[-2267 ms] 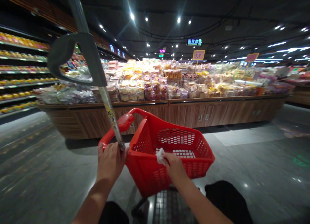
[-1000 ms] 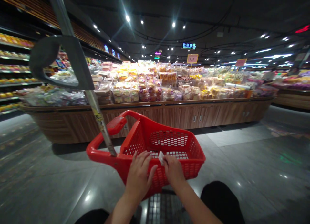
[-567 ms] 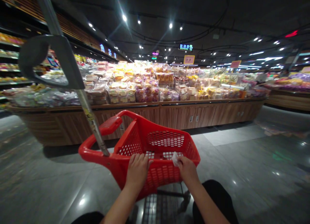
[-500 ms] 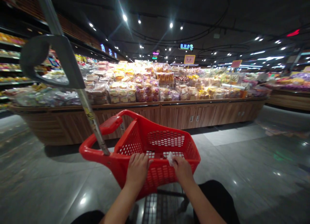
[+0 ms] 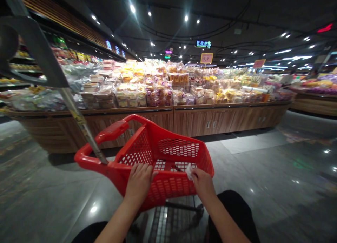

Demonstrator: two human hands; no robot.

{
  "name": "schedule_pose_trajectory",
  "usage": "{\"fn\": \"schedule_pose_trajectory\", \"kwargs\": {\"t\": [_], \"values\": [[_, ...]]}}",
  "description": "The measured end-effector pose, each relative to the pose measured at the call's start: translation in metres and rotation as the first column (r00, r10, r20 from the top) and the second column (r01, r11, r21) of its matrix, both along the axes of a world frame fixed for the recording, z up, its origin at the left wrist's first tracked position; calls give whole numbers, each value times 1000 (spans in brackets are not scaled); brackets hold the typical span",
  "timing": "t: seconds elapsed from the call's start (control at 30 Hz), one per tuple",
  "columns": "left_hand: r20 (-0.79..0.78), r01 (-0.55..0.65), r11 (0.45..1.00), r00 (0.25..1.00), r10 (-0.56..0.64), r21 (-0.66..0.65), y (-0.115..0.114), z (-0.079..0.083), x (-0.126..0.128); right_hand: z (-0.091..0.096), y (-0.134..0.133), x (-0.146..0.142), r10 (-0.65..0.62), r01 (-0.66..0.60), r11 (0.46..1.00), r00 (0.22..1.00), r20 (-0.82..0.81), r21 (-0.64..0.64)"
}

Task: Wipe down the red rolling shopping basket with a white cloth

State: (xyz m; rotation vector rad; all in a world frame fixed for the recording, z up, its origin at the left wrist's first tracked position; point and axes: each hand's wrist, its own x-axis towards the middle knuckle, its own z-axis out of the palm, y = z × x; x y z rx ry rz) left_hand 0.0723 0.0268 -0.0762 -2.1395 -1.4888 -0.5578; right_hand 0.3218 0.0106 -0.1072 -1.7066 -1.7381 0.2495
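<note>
A red plastic shopping basket (image 5: pixel 181 148) on a trolley stands in front of me, and nothing shows inside it. My left hand (image 5: pixel 138 181) rests over its near rim, fingers curled on the edge. My right hand (image 5: pixel 202 181) pinches a small white tissue (image 5: pixel 189 171) against the same rim, further right. A grey metal pole with a looped handle (image 5: pixel 39 57) rises from the basket's left end, up past the left of the view.
A long wooden display counter (image 5: pixel 210 120) piled with bagged bread and pastries (image 5: pixel 158 85) runs across ahead. Shelves (image 5: pixel 26 64) line the left wall. Glossy grey floor (image 5: pixel 276 173) lies on both sides. My dark trousers (image 5: pixel 234 211) show below.
My left hand left the pole's base and moved right onto the basket's near rim. My right hand kept the tissue and shifted along the rim. The basket swung slightly left.
</note>
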Motion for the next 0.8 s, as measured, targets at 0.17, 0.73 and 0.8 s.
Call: {"fn": "schedule_pose_trajectory", "kwargs": {"t": [0.17, 0.73, 0.8], "values": [[0, -7, 1000, 1000, 7, -12, 1, -1, -4, 4, 3, -21, 84, -84, 996, 996, -16, 21], [-3, 23, 999, 1000, -23, -33, 12, -1, -24, -9, 5, 7, 113, -111, 994, 989, -99, 21], [-4, 29, 999, 1000, -29, -35, 14, -1, -29, -12, 3, 26, 88, -91, 996, 992, -90, -25]]}}
